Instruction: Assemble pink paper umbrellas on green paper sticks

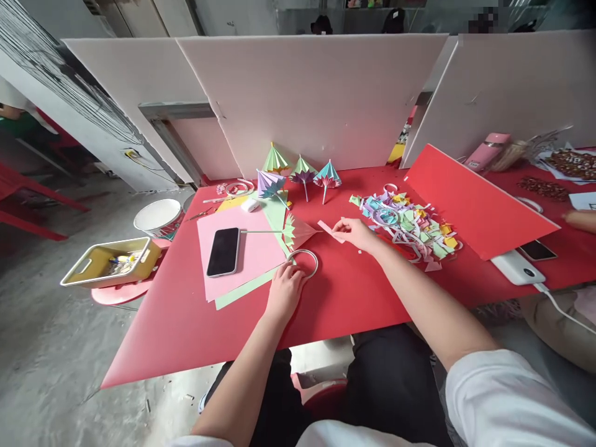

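Note:
My right hand [352,234] pinches a small pink strip of paper [328,230] between thumb and fingertips, just above the red tabletop. Closed on the near left edge of a pale ring-shaped roll of tape [316,266] is my left hand [285,287]. Beyond it lies a paper umbrella [298,231] with pink and light green folds, its pointed end toward my right hand. The umbrella's thin stick reaches left to a black phone [224,251], which rests on pink paper sheets [254,251] with a green sheet [249,287] partly beneath.
Several finished paper umbrellas [302,171] stand at the back. Right of my hand is a pile of coloured paper scraps [405,223], beside a leaning red board [479,202]. A white power bank [518,268] lies near the right edge; a yellow basket [112,264] sits left of the table.

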### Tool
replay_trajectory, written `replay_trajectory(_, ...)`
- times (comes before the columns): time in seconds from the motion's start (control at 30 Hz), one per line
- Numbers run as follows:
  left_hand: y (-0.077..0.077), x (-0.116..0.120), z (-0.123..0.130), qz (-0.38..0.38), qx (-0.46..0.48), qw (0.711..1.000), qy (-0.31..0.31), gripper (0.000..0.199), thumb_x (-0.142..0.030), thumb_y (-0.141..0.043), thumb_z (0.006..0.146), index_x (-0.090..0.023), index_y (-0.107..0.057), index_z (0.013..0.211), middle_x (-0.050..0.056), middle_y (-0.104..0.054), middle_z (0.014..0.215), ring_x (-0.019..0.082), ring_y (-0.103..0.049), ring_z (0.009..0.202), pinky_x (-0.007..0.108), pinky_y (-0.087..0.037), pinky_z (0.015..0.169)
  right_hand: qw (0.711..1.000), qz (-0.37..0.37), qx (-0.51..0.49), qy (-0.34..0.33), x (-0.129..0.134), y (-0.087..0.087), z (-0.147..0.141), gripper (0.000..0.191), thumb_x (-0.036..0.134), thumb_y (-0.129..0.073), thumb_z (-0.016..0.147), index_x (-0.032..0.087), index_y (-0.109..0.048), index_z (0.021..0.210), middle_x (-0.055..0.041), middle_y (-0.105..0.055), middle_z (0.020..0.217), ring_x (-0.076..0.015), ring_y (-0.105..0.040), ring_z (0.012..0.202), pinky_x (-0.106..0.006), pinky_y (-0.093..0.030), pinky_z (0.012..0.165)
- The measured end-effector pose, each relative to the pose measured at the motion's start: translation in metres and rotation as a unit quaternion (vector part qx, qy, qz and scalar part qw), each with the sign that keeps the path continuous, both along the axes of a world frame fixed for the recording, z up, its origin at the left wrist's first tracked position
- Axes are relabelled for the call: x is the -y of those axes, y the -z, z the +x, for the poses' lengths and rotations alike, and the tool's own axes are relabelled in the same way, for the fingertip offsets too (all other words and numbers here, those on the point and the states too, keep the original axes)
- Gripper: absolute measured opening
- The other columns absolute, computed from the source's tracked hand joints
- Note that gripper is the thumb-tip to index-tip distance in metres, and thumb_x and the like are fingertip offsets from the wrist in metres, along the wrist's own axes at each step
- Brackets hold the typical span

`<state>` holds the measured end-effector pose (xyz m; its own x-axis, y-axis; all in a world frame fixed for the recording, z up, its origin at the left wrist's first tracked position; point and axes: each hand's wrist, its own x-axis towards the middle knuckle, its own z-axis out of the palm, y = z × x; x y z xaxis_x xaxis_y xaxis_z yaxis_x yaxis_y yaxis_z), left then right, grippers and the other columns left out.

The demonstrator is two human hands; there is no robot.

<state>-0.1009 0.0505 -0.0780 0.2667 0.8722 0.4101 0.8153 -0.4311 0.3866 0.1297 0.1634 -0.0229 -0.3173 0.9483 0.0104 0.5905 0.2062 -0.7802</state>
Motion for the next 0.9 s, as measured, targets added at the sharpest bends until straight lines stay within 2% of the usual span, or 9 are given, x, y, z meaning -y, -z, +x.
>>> replay_trajectory(0.13,-0.014,0.011,0.0,-0.018,0.061,0.998,-0.015,0.012,-0.024,-0.048,0.088,-0.019,-0.059,0.087,0.008,-0.065,0.094,0.025,-0.055,0.104,0.045,-0.041,0.095,0.997,-0.039,-0.034,-0.055,0.033,0.015,0.008,0.02,0.029,-0.055,0.074,0.018,-0.056,0.09,-0.0032,-0.065,0.087,-0.0129,-0.062,0.075,-0.028,-0.048,0.07)
replay_trajectory(0.2,-0.022,0.022,-0.002,-0.029,0.1,0.994,-0.038,0.012,-0.025,-0.046,0.089,-0.02,-0.056,0.09,0.005,-0.065,0.089,0.021,-0.059,0.092,0.041,-0.045,0.088,0.993,-0.064,-0.025,-0.095,0.049,0.018,0.012,0.019,0.027,-0.055,0.074,0.018,-0.057,0.091,-0.0024,-0.065,0.085,-0.0126,-0.062,0.073,-0.027,-0.049,0.068)
replay_trajectory(0.3,-0.031,0.038,-0.004,-0.052,0.158,0.983,-0.072,0.011,-0.026,-0.043,0.09,-0.022,-0.052,0.091,0.002,-0.064,0.084,0.016,-0.061,0.078,0.03,-0.05,0.069,0.982,-0.094,0.013,-0.166,0.066,0.019,0.011,0.011,0.022,-0.054,0.075,0.019,-0.063,0.082,-0.0001,-0.066,0.076,-0.0134,-0.062,0.069,-0.027,-0.048,0.065)
replay_trajectory(0.4,-0.035,0.049,-0.006,-0.071,0.195,0.975,-0.079,0.008,-0.026,-0.043,0.09,-0.022,-0.051,0.089,0.001,-0.063,0.082,0.015,-0.062,0.078,0.027,-0.05,0.067,0.976,-0.08,0.05,-0.197,0.074,0.019,0.001,0.016,0.018,-0.053,0.077,0.024,-0.068,0.078,-0.0002,-0.067,0.08,-0.0159,-0.061,0.076,-0.031,-0.048,0.071)
replay_trajectory(0.47,-0.035,0.054,-0.005,-0.081,0.209,0.972,-0.073,0.007,-0.025,-0.045,0.089,-0.022,-0.051,0.088,0.001,-0.063,0.081,0.016,-0.062,0.082,0.028,-0.05,0.071,0.979,-0.048,0.067,-0.187,0.075,0.018,-0.008,0.016,0.018,-0.055,0.078,0.025,-0.07,0.077,-0.0027,-0.067,0.091,-0.0194,-0.058,0.091,-0.037,-0.046,0.082)
replay_trajectory(0.53,-0.033,0.058,-0.005,-0.083,0.216,0.971,-0.062,0.006,-0.023,-0.045,0.089,-0.022,-0.051,0.088,0.002,-0.063,0.08,0.016,-0.062,0.084,0.03,-0.05,0.076,0.984,0.021,0.069,-0.164,0.077,0.015,-0.015,0.014,0.019,-0.058,0.078,0.024,-0.07,0.075,-0.0047,-0.066,0.099,-0.0217,-0.054,0.101,-0.041,-0.044,0.088)
replay_trajectory(0.67,-0.03,0.061,-0.002,-0.048,0.192,0.98,-0.027,0.008,-0.017,-0.047,0.087,-0.023,-0.052,0.09,0.001,-0.063,0.081,0.015,-0.06,0.083,0.033,-0.047,0.087,0.978,0.196,-0.028,-0.063,0.091,0.006,-0.029,0.018,0.024,-0.057,0.082,0.025,-0.069,0.095,-0.0048,-0.068,0.096,-0.0187,-0.056,0.095,-0.037,-0.049,0.083)
replay_trajectory(0.77,-0.028,0.061,0.001,-0.017,0.159,0.987,-0.011,0.011,-0.014,-0.048,0.086,-0.023,-0.052,0.091,0.0,-0.063,0.081,0.014,-0.059,0.084,0.034,-0.045,0.091,0.969,0.232,-0.077,-0.025,0.104,0.005,-0.042,0.021,0.025,-0.057,0.083,0.024,-0.067,0.101,-0.0052,-0.069,0.097,-0.0176,-0.058,0.093,-0.034,-0.052,0.079)
replay_trajectory(0.9,-0.027,0.061,0.005,0.001,0.128,0.992,0.008,0.012,-0.011,-0.048,0.086,-0.022,-0.052,0.092,-0.001,-0.063,0.078,0.013,-0.057,0.076,0.036,-0.042,0.096,0.969,0.222,-0.104,0.022,0.114,0.005,-0.051,0.011,0.022,-0.058,0.082,0.022,-0.069,0.086,-0.0038,-0.069,0.081,-0.016,-0.06,0.081,-0.03,-0.052,0.071)
